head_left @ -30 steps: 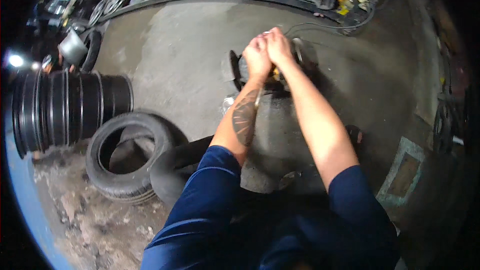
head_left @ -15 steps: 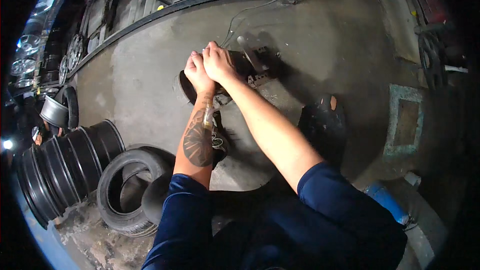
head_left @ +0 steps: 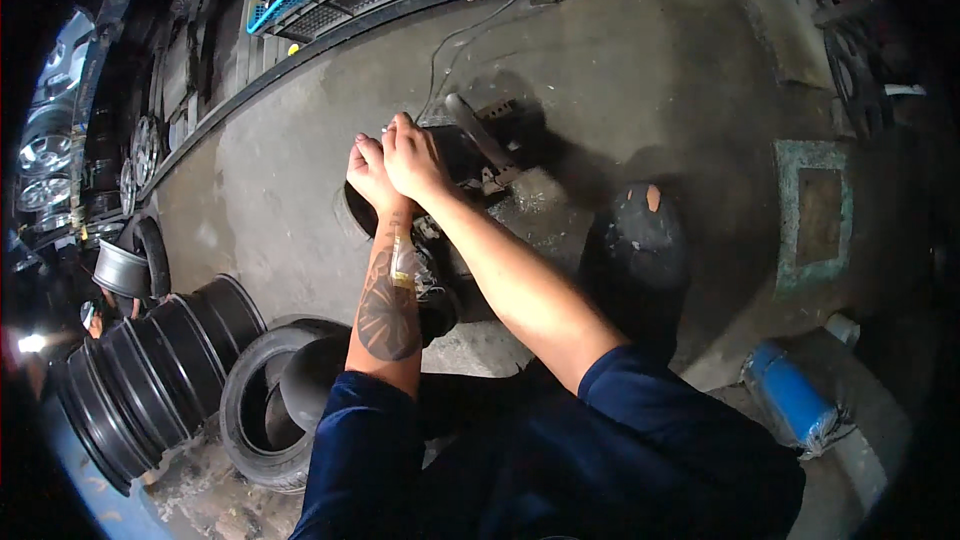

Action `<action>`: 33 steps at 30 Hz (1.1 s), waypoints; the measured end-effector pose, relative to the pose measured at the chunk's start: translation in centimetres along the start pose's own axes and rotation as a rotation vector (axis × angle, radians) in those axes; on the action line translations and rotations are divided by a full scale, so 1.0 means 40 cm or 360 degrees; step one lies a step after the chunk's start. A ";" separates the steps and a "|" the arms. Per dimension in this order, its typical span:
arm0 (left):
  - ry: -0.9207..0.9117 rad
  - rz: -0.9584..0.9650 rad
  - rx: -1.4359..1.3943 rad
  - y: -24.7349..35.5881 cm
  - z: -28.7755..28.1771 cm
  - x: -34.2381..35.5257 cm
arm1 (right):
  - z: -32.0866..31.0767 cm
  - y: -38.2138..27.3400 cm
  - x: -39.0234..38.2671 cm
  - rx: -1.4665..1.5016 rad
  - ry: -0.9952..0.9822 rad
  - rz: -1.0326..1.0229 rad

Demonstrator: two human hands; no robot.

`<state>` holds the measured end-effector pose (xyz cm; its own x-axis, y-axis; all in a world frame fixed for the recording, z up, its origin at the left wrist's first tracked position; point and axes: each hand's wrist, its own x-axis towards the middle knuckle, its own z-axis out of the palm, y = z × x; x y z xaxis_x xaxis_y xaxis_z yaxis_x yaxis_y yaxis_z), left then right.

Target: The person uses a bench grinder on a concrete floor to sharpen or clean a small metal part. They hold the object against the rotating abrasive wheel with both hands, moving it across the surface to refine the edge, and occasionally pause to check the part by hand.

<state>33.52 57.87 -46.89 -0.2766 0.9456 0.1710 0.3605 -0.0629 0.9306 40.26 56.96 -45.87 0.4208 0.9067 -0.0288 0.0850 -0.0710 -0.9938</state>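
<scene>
My left hand [head_left: 371,176] and my right hand [head_left: 412,161] are side by side, both closed with fingers curled. They are over a dark, low metal machine [head_left: 462,155] on the concrete floor. What they grip, if anything, is hidden by the hands. Beside the right hand a curved grey bar [head_left: 478,132] slants across the machine, and a flat plate with holes [head_left: 496,109] shows behind it. A round dark edge [head_left: 352,212] pokes out under the left hand. A clear, yellowish strip [head_left: 403,262] shows along my left forearm; what it is I cannot tell.
Stacked black wheel rims [head_left: 150,370] and a tyre [head_left: 245,410] are at the left. A cable [head_left: 450,37] runs back past a black crate [head_left: 390,0] with bottles. A blue cylinder [head_left: 790,395] lies at the right, below a green-edged floor patch [head_left: 812,215].
The view has turned slightly, so the crate shows more. Both closed hands and the machine appear farther left and lower in the picture. The hands keep about the same place over the machine.
</scene>
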 end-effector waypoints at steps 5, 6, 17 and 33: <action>0.0146 0.0031 0.0312 0.000 -0.001 0.021 | -0.010 0.008 -0.019 -0.0191 -0.0038 -0.0092; 0.0194 0.0068 0.0266 -0.011 0.005 0.021 | -0.010 0.006 -0.019 -0.0150 -0.0018 -0.0136; -0.0059 0.0344 0.0704 -0.007 0.027 0.005 | -0.095 -0.050 -0.117 0.0111 0.0215 -0.0682; -0.0173 0.0659 0.1262 0.012 0.068 0.003 | -0.462 0.063 -0.213 0.0454 0.0216 0.0407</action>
<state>36.07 58.82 -47.32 0.0832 0.9236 0.3741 0.9323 -0.2048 0.2981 53.58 41.36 -46.13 0.5130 0.8102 -0.2836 -0.2839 -0.1517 -0.9468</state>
